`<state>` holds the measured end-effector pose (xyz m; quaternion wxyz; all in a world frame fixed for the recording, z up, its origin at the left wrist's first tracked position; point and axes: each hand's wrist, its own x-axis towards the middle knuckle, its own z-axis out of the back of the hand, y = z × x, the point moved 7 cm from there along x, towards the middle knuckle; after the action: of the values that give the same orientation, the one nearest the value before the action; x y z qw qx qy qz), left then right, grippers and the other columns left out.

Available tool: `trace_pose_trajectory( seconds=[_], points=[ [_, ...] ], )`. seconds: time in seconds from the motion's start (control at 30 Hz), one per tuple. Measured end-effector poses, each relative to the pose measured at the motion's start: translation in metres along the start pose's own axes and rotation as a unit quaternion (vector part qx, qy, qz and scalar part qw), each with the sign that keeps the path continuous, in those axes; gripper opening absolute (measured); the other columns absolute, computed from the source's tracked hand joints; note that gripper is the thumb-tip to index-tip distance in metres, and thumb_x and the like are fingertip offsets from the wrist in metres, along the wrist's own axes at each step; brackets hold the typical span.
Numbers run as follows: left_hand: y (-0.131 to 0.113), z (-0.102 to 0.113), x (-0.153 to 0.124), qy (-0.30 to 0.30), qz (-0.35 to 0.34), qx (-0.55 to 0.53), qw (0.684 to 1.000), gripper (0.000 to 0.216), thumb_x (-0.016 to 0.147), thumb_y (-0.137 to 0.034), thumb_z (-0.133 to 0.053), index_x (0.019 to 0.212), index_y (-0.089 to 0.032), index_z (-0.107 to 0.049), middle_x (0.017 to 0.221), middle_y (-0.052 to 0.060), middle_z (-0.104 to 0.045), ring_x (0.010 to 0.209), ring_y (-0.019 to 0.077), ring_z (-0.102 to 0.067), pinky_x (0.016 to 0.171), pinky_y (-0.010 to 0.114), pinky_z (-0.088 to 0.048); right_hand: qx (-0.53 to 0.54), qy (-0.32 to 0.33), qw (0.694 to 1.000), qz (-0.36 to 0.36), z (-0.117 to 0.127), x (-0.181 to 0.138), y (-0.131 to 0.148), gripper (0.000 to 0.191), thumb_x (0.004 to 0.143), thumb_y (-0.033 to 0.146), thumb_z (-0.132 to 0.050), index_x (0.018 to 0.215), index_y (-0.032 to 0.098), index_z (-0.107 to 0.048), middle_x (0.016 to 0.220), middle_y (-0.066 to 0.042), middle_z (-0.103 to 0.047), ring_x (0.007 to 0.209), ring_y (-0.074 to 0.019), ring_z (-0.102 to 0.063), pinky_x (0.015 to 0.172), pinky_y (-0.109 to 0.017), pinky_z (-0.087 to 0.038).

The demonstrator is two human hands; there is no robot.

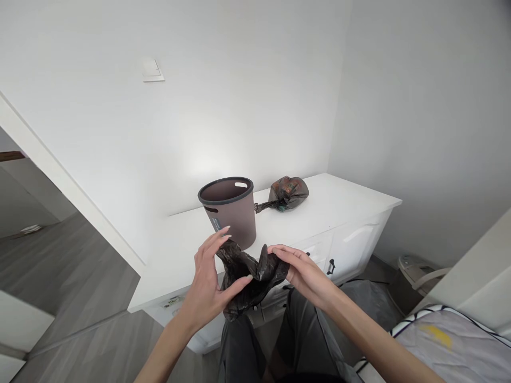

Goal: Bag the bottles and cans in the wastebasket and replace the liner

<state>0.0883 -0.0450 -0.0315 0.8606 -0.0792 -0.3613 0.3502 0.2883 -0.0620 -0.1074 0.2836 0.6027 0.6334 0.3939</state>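
A thin black trash bag (255, 282), crumpled and partly unfolded, is between my two hands in front of the white cabinet. My right hand (301, 268) pinches its right side between thumb and fingers. At the bag's left, my left hand (211, 271) has it between widely parted thumb and fingers, the thumb lying across the dark folds. Just beyond stands an upright mauve trash can (237, 221) with a dark rim and handle slots; no liner shows over its rim. Right of the can lies a filled, knotted dark trash bag (289, 192).
The white cabinet (339, 199) has drawers and doors with black handles, close to my knees. A quilted pad (459, 346) lies at lower right, near a grey-brown bin with a handle (415, 284). A light switch (152, 70) is on the wall. Grey wood flooring (88, 271) extends left.
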Motion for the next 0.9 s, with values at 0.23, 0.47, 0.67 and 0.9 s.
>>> trace_pose_trajectory(
  seconds=[0.23,0.47,0.67,0.9],
  points=[
    [-0.001,0.006,0.007,0.057,0.012,0.036,0.998,0.03,0.102,-0.049,-0.051,0.095,-0.027,-0.07,0.096,0.006,-0.073,0.1,0.0266,-0.066,0.104,0.046,-0.047,-0.075,0.022,0.997,-0.009,-0.007,-0.006,0.006,0.032,0.086,0.051,-0.08,0.11,0.029,-0.079,0.12,-0.004,-0.073,0.112,-0.0238,-0.063,0.099,-0.035,-0.048],
    [0.01,0.034,-0.001,-0.067,0.123,0.017,0.99,0.036,0.099,-0.054,-0.055,0.085,-0.023,-0.066,0.077,0.002,-0.066,0.072,0.0188,-0.057,0.07,0.029,-0.047,-0.146,-0.01,0.989,0.001,0.01,-0.01,0.005,0.051,0.088,0.049,-0.079,0.135,0.036,-0.067,0.122,-0.003,-0.069,0.122,-0.0233,-0.058,0.112,-0.039,-0.038],
    [0.008,0.049,-0.002,-0.11,0.215,-0.063,0.968,0.045,0.097,-0.063,-0.055,0.08,-0.022,-0.061,0.072,-0.001,-0.058,0.067,0.0157,-0.05,0.059,0.024,-0.043,-0.142,0.024,0.989,0.015,0.001,-0.005,0.016,0.054,0.083,0.051,-0.083,0.132,0.033,-0.067,0.112,-0.002,-0.07,0.112,-0.021,-0.062,0.105,-0.037,-0.044],
    [0.033,0.036,0.001,-0.038,0.256,-0.136,0.956,0.047,0.095,-0.067,-0.056,0.103,-0.023,-0.071,0.094,0.003,-0.073,0.088,0.0217,-0.067,0.072,0.027,-0.055,-0.184,0.03,0.982,0.039,-0.01,-0.006,0.032,0.044,0.084,0.065,-0.076,0.078,0.022,-0.065,0.074,0.004,-0.053,0.071,-0.0135,-0.045,0.071,-0.028,-0.037]
  ],
)
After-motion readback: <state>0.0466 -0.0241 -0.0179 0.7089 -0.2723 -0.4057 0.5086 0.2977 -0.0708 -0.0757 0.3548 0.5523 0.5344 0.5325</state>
